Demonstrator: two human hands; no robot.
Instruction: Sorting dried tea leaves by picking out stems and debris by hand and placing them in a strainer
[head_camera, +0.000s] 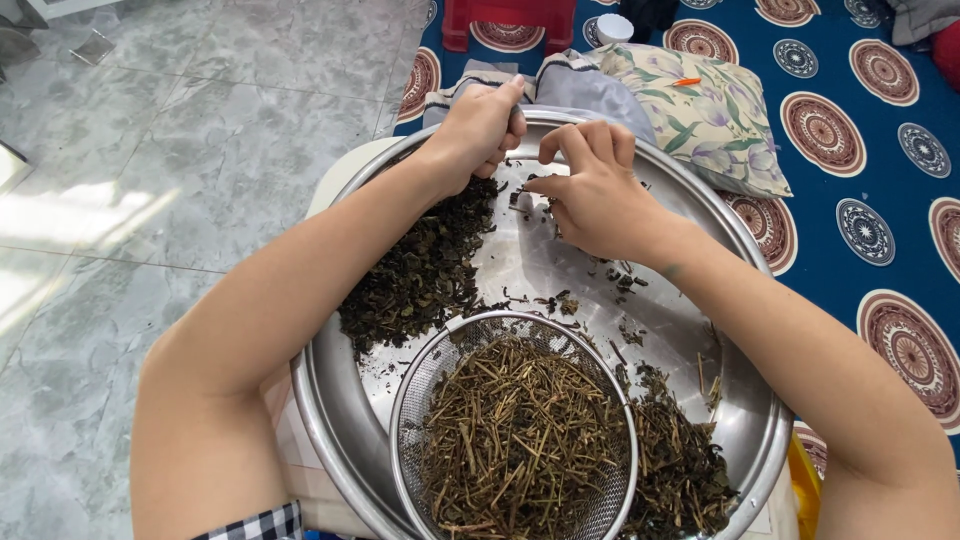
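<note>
A big round steel tray (535, 262) lies in front of me. A heap of dark dried leaves (425, 270) covers its left side. A wire-mesh strainer (415, 385) full of dry brown stems (520, 435) sits at the near edge, with more leaf and stem bits (680, 460) to its right. My left hand (480, 130) is closed at the tray's far rim, thumb up; what it holds is hidden. My right hand (590, 190) hovers over the bare middle, its fingertips pinched on a small dried sprig.
A floral cushion (700, 110) lies beyond the tray on a blue mat (860, 250) with round patterns. A red stool (505, 20) and a white lid (613, 28) stand at the back. Grey marble floor (150, 200) spreads to the left.
</note>
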